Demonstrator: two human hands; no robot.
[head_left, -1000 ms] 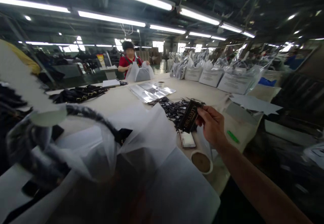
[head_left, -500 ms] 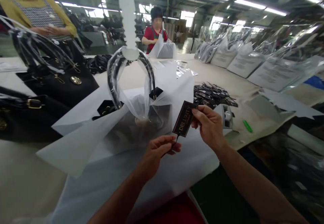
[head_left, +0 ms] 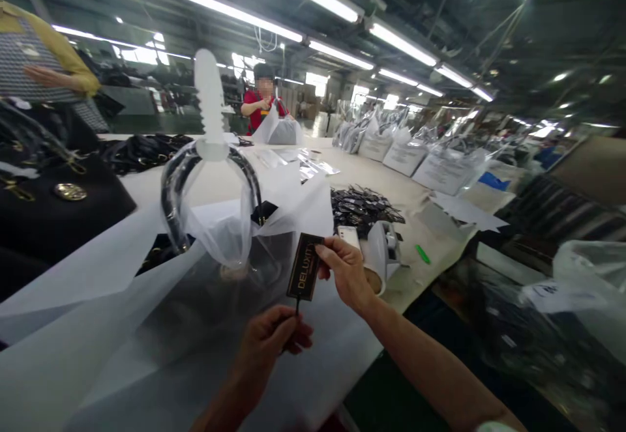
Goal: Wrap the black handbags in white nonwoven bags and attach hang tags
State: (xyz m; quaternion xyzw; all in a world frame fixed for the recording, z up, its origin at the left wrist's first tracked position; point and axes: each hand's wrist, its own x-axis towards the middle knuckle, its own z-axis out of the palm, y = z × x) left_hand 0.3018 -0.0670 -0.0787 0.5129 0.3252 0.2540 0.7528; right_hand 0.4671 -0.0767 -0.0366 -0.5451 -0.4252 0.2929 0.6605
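A black hang tag (head_left: 304,269) with gold "DELUXITY" lettering is pinched at its upper right edge by my right hand (head_left: 345,270). Below it, my left hand (head_left: 274,341) grips the tag's thin black cord between thumb and fingers. Behind the tag stands a handbag (head_left: 259,262) under translucent white wrapping. Its black handles (head_left: 247,174) are in clear plastic and rise in an arch, with a white notched strip (head_left: 209,96) upright at their top. White tissue sheets (head_left: 98,256) spread out around the bag.
A heap of black tags (head_left: 364,209) lies on the table, near a roll of white material (head_left: 377,259) and a green cutter (head_left: 422,254). Wrapped bags (head_left: 405,155) line the far right. Black handbags (head_left: 73,210) stand at left. Two people work across the table.
The view has swung right and tilted up, so the scene sits further left and lower. Both hands keep hold of the tag and cord, and the tag stands more upright.
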